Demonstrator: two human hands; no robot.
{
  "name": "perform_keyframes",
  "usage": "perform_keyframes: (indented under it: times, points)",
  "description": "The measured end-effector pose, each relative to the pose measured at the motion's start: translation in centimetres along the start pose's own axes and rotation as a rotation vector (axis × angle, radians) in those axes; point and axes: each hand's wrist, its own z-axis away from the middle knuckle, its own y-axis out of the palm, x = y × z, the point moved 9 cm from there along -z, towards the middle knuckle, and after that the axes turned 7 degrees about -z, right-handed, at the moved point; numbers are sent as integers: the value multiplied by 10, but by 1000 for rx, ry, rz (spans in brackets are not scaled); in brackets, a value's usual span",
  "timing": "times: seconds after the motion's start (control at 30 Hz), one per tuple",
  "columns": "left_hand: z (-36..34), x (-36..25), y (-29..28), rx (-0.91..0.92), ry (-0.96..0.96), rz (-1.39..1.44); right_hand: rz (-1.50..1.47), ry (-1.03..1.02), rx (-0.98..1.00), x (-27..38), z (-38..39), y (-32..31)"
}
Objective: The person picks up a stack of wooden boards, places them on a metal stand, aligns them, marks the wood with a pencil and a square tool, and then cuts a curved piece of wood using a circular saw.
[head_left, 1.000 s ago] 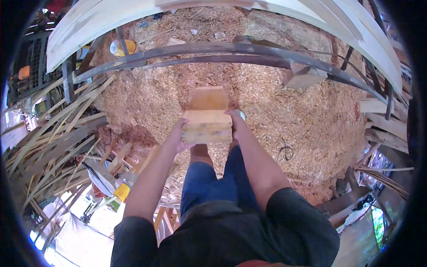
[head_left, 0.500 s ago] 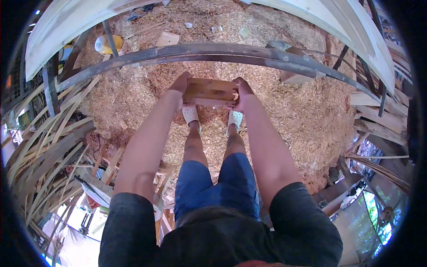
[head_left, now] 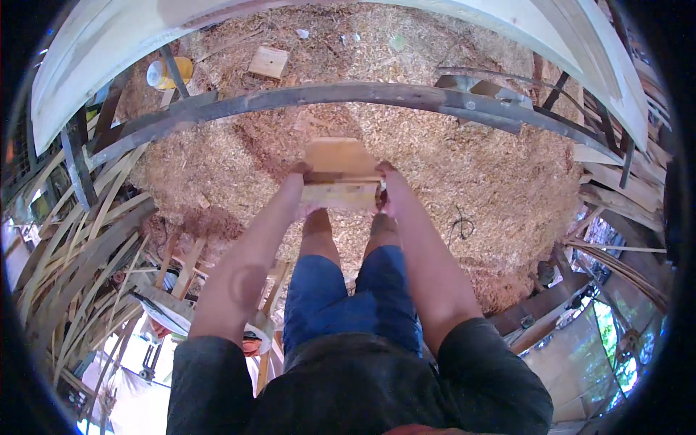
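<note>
Between my hands is a small wooden box-like piece (head_left: 339, 158), held over my legs and hiding my feet. Its far panel is a flat board with clipped corners, and a paler, blurred side faces me. My left hand (head_left: 301, 174) is closed on its left end. At the right end my right hand (head_left: 387, 177) grips it too, with the fingers partly hidden behind the wood. Both arms are stretched out in front of me.
A long grey wooden beam (head_left: 348, 93) crosses beyond my hands. Behind it curves a large pale panel (head_left: 181, 18). Wood shavings (head_left: 507, 188) cover the floor, with a wooden block (head_left: 268, 62) and a yellow container (head_left: 170, 73). Thin strips (head_left: 80, 246) pile up at left.
The wooden piece has tilted, so its broad clipped-corner panel now shows. My hands have come slightly lower in the picture, still gripping both ends. The view has shifted a little.
</note>
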Motion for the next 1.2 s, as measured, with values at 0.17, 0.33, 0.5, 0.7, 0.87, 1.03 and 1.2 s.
perform_keyframes:
  times: [0.17,0.33,0.5,0.7,0.87,1.03,1.2]
  points:
    - [-15,-71,7,-85,19,-254,123,16,-91,69,-10,29]
    - [-18,-120,19,-88,100,-300,8,106,-146,95,-16,37]
    - [8,-115,29,-22,304,-149,528,-378,-75,72,7,-40]
    - [51,7,-27,-328,504,-1273,1784,-299,-31,-18,44,-212]
    - [85,178,-154,-457,233,-1299,1323,-175,34,-11,61,-227]
    - [133,334,-200,-729,629,-340,1471,-206,209,71,75,-110]
    - [165,425,-80,-944,439,-290,1750,-572,412,164,103,19]
